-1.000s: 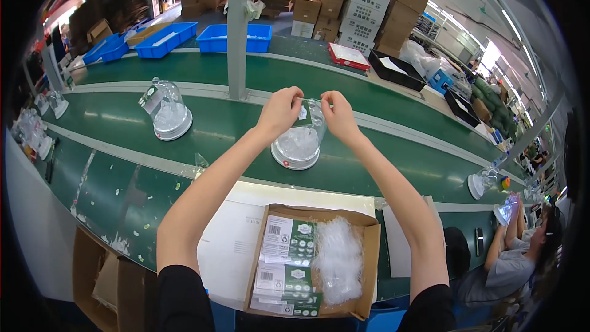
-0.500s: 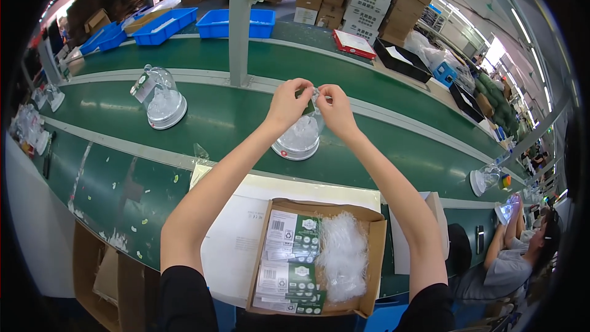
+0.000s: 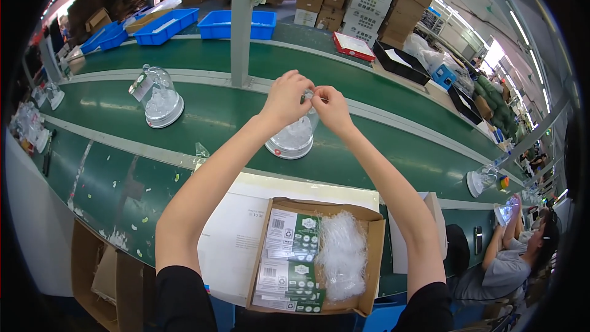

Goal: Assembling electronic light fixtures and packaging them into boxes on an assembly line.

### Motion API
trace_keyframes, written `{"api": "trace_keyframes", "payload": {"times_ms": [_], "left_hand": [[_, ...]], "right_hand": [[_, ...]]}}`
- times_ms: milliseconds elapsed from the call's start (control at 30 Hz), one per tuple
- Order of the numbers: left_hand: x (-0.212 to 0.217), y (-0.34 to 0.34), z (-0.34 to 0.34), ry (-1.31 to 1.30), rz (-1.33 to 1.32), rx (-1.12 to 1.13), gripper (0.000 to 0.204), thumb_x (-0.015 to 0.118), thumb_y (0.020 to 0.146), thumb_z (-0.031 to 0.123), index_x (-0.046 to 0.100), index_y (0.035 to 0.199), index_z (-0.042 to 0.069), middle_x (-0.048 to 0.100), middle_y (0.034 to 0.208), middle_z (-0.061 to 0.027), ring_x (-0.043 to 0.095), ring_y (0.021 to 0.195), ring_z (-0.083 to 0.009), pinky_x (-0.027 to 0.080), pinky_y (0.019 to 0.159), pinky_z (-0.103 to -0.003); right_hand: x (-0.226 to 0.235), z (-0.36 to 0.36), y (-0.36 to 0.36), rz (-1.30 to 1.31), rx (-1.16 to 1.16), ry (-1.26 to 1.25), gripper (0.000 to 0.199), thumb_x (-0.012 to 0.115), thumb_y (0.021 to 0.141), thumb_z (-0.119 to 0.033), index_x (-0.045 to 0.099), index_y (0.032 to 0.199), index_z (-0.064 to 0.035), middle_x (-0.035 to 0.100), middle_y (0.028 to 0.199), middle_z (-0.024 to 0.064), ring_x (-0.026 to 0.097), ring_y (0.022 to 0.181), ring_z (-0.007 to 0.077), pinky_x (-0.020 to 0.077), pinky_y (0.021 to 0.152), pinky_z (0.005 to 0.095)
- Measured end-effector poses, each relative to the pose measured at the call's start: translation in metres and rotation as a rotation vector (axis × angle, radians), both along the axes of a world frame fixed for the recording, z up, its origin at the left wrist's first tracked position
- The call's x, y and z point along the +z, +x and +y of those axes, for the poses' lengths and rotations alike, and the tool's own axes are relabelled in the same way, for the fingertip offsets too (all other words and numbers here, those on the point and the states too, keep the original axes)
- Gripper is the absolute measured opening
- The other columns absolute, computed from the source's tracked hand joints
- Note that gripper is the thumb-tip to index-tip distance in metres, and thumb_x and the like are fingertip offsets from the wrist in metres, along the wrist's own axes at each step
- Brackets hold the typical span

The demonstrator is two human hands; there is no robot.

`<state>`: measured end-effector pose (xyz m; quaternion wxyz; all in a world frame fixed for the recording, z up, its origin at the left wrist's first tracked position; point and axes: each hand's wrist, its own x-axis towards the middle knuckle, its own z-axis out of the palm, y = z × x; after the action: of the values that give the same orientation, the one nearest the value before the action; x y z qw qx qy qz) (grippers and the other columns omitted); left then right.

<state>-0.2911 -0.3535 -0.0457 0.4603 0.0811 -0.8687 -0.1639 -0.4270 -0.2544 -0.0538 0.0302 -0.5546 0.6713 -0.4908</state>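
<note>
A clear dome with a white base [image 3: 293, 141] stands upright on the green belt in front of me, pale translucent material inside it. At the dome's top, my left hand [image 3: 285, 99] and my right hand [image 3: 332, 109] meet with bent, pinching fingertips. What they pinch is too small and too covered to make out. Below my forearms, a shallow cardboard box [image 3: 375, 270] holds green-and-white printed cards [image 3: 289, 280] and a heap of thin clear plastic strands [image 3: 343, 258].
Another clear dome [image 3: 163, 101], a card tag hanging at its knob, stands left on the belt. A grey post [image 3: 239, 31] rises behind the belt. Blue trays [image 3: 236, 26] stand beyond it. At right, a co-worker [image 3: 510, 264] handles a clear object.
The dome before me has shifted a little to the left, and my hands have moved along with it. My left hand has turned, hiding more of the dome's top.
</note>
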Motion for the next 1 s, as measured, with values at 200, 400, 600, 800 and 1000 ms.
{"api": "trace_keyframes", "payload": {"times_ms": [200,400,600,800,1000], "left_hand": [[-0.001,0.003,0.009,-0.117,-0.035,0.014,0.019,0.065,0.077,0.006,0.064,0.096,0.004,0.063,0.103,-0.0137,0.056,0.108,-0.0351,0.046,0.091,-0.043],[-0.001,0.007,0.004,0.022,-0.077,-0.026,0.016,0.061,0.079,0.006,0.064,0.094,0.005,0.061,0.100,-0.0141,0.061,0.090,-0.0343,0.050,0.077,-0.044],[0.007,0.013,-0.002,-0.060,-0.146,-0.058,0.014,0.059,0.080,0.005,0.062,0.094,0.006,0.059,0.093,-0.0156,0.061,0.087,-0.0350,0.051,0.074,-0.045],[0.011,0.025,-0.007,0.002,-0.221,-0.039,0.016,0.060,0.083,0.005,0.060,0.099,0.004,0.059,0.097,-0.0158,0.061,0.087,-0.0367,0.050,0.074,-0.043],[-0.013,0.066,0.020,0.009,-0.031,0.014,0.042,0.062,0.085,0.012,0.051,0.125,0.001,0.055,0.122,-0.0211,0.052,0.114,-0.0376,0.043,0.097,-0.042]], "right_hand": [[0.008,0.000,0.004,-0.149,0.022,0.045,0.014,0.057,0.081,-0.011,0.062,0.078,0.0023,0.060,0.067,0.0021,0.052,0.063,0.0085,0.0432,0.059,0.0268],[0.017,-0.005,0.012,-0.015,0.001,0.155,0.022,0.061,0.078,-0.017,0.062,0.070,0.0027,0.062,0.063,0.0114,0.058,0.058,0.0187,0.0463,0.058,0.0333],[0.025,-0.010,0.015,0.079,-0.025,0.111,0.024,0.060,0.076,-0.020,0.059,0.066,0.0025,0.061,0.063,0.0151,0.057,0.057,0.0265,0.0471,0.060,0.0384],[0.029,0.001,0.016,-0.006,-0.016,0.241,0.028,0.062,0.082,-0.024,0.065,0.084,0.0044,0.062,0.068,0.0117,0.060,0.070,0.0158,0.0479,0.066,0.0315],[0.014,0.076,0.054,-0.062,0.049,-0.018,0.015,0.061,0.084,-0.009,0.062,0.094,0.0008,0.063,0.094,0.0119,0.064,0.089,0.0186,0.0522,0.073,0.0312]]}}
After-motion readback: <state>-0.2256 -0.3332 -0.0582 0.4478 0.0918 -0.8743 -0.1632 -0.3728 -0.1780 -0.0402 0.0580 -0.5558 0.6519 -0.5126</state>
